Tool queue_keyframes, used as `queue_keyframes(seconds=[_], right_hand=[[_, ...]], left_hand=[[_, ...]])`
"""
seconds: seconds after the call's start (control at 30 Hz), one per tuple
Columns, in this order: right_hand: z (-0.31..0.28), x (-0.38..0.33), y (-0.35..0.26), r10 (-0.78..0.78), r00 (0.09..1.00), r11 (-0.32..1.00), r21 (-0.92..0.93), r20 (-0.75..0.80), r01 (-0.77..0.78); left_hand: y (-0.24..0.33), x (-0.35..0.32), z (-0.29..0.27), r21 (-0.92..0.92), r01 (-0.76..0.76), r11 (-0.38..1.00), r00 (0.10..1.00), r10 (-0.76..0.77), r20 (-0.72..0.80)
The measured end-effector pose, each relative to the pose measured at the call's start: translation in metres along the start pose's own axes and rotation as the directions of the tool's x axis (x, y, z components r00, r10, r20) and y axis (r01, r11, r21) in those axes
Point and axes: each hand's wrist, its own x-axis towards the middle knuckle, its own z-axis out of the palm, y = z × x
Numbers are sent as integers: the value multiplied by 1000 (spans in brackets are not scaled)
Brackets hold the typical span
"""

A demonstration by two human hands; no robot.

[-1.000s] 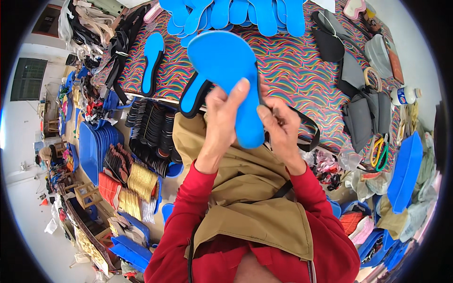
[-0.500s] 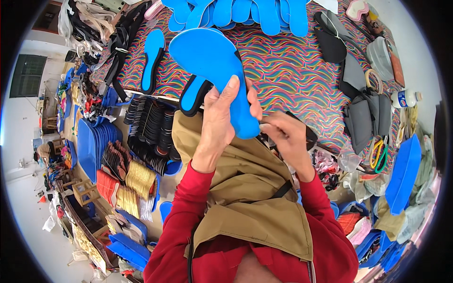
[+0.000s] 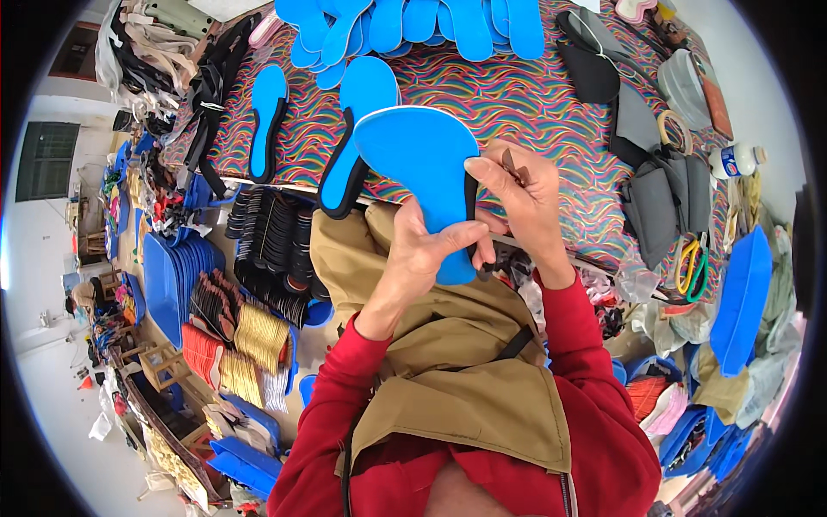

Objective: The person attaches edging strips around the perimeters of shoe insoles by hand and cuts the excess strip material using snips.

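Note:
A blue insole (image 3: 418, 146) is held up over my lap, its wide end away from me. My left hand (image 3: 415, 254) is closed round its narrower part, thumb across the top face. Along the insole's right edge runs a black strip (image 3: 470, 196). My right hand (image 3: 532, 198) pinches the strip against that edge with its thumb. A small dark brown piece (image 3: 515, 165) shows between the right fingers; its kind is unclear. Just left, a blue insole with black edging (image 3: 338, 177) lies at the table's near edge, and another edged insole (image 3: 268, 121) lies farther left.
A pile of blue insoles (image 3: 419, 19) covers the far side of the patterned table (image 3: 586, 202). Grey and black pieces (image 3: 650, 202), scissors (image 3: 694, 269) and a white bottle (image 3: 738, 160) are at the right. Crates with stacked black pieces (image 3: 271, 228) stand at the left.
My right hand has moved up from the insole's narrow end to the edge of its wider part. The held insole has come nearer and slightly right, uncovering the edged insole behind it.

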Motion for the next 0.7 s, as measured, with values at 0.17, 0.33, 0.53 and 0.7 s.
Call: queue_keyframes(seconds=[0.17,0.33,0.53,0.7], right_hand=[[2,-7,3,67,995,997,-30,72,-65],[13,-21,-2,141,990,987,82,11,-142],[-1,-49,-5,200,944,943,-314,263,-112],[4,-63,0,-105,976,898,-404,190,175]], left_hand=[[-9,0,-11,110,-24,994,1000,23,12],[1,7,-13,4,-49,999,993,49,-110],[31,17,-20,-97,-163,982,957,133,-259],[28,19,-25,-340,-266,902,952,190,-240]])
